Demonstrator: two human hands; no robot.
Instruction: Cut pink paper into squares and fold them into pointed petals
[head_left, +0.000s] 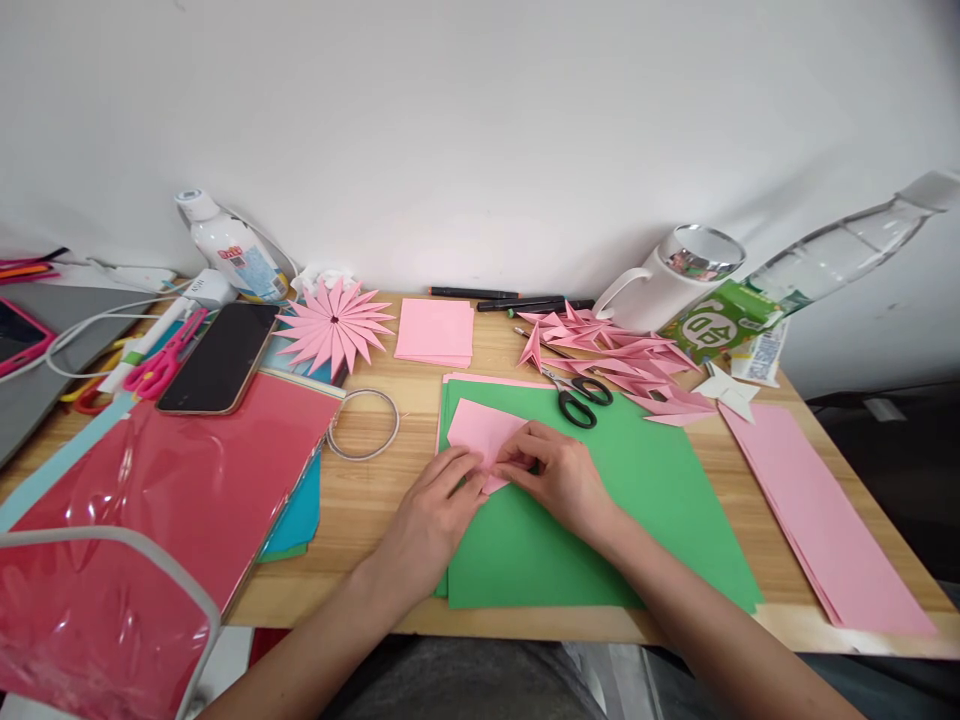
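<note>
Out on the far left, pink-handled scissors lie beside a dark phone, with a white bottle leaning behind. Nearer the front edge, a glossy red pack spreads across the wooden table. Next along, there's a many-pointed pink wheel, a roll of tape in front of it, and a neat stack of pink squares just to the right.

And here's the action, front and centre! The pink sheet sits near the left edge of the green paper. The left hand has its fingers curled over the sheet's near side, gripping it low down; the right hand pinches it close by, thumb to forefinger. The fingertips nearly meet, hiding the detail beneath. This looks like a fold being lined up or creased; which of the two, one cannot tell. The next move would call for level edges, a steady left hold and firm, even pressure along the crease.

Just beyond the right hand, black-handled scissors rest at the green paper's far edge. Further right come folded pink pieces in a heap, a white mug tipped behind them, a white paper star, and finally long pink strips along the table's right side.
</note>
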